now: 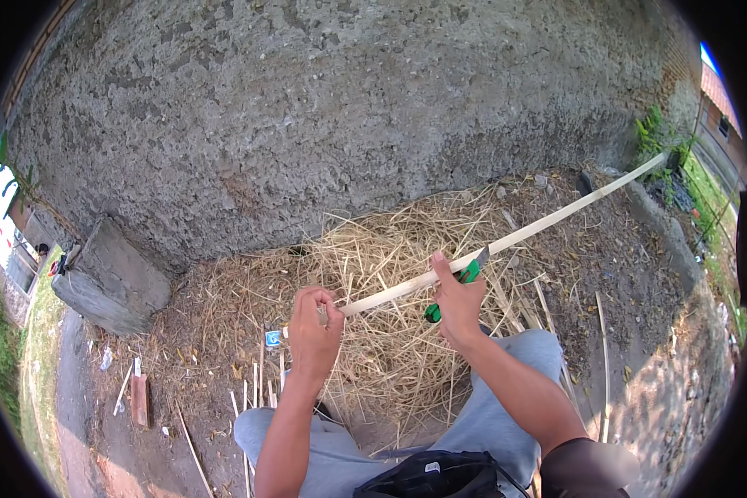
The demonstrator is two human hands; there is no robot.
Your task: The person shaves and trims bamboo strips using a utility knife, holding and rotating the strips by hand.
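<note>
A long, pale bamboo-like strip [548, 222] slants across my view, from low at the left to the far right near the wall. My left hand [314, 336] is closed round its near end, fingers curled in a pinch. Farther along it, my right hand [459, 307] grips a green-handled knife [469, 272], with the thumb lying on the strip. The knife's short blade points up against the strip's side. Part of the handle is hidden by my right fingers. Below the strip lies a heap of thin, straw-coloured shavings [390, 357], between my legs.
A rough grey wall [373, 108] rises just beyond the heap. At the left leans a grey concrete block [116, 282]. A small blue box [273, 339], a reddish brick piece [139, 400] and several loose strips [603, 357] lie on the dirt.
</note>
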